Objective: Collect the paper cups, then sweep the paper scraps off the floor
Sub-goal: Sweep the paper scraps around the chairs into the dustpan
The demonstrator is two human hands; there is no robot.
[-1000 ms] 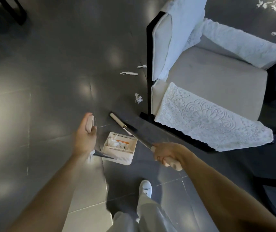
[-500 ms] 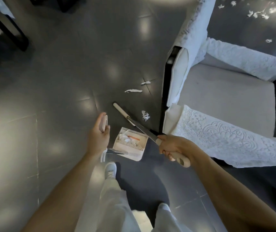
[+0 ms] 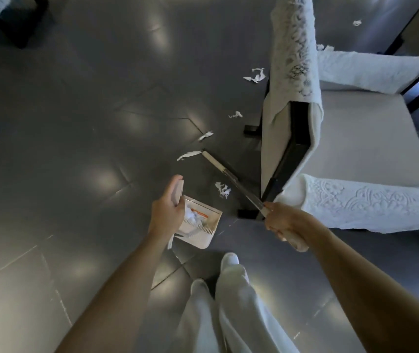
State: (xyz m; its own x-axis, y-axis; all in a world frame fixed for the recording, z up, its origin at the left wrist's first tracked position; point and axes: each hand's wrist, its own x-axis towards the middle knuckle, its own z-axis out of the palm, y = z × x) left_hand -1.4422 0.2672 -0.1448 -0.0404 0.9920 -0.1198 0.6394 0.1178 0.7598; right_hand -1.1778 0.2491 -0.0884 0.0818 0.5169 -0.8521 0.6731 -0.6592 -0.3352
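Observation:
My left hand (image 3: 166,211) grips the upright handle of a white dustpan (image 3: 207,234), which holds white scraps and something orange. The long broom (image 3: 231,175) is gripped by my right hand (image 3: 283,222) near its pale end, and its far end lies on the dark floor. One paper scrap (image 3: 189,155) touches the broom's far end. Others lie close by: a crumpled scrap (image 3: 223,189) just left of the shaft, a small scrap (image 3: 205,135) further out, and a larger scrap (image 3: 255,75) beside the chair back. No paper cups are in view.
A white-cushioned armchair (image 3: 351,138) with a dark frame and lace covers stands right of the broom. Dark furniture legs (image 3: 12,26) show at the top left. My white-trousered legs and shoes (image 3: 228,261) are below the dustpan. More scraps (image 3: 357,22) lie beyond the chair.
I have stepped forward and turned, so the chair now sits further right and nearer. The broom's far end has reached the long scrap. Both hands keep their grips.

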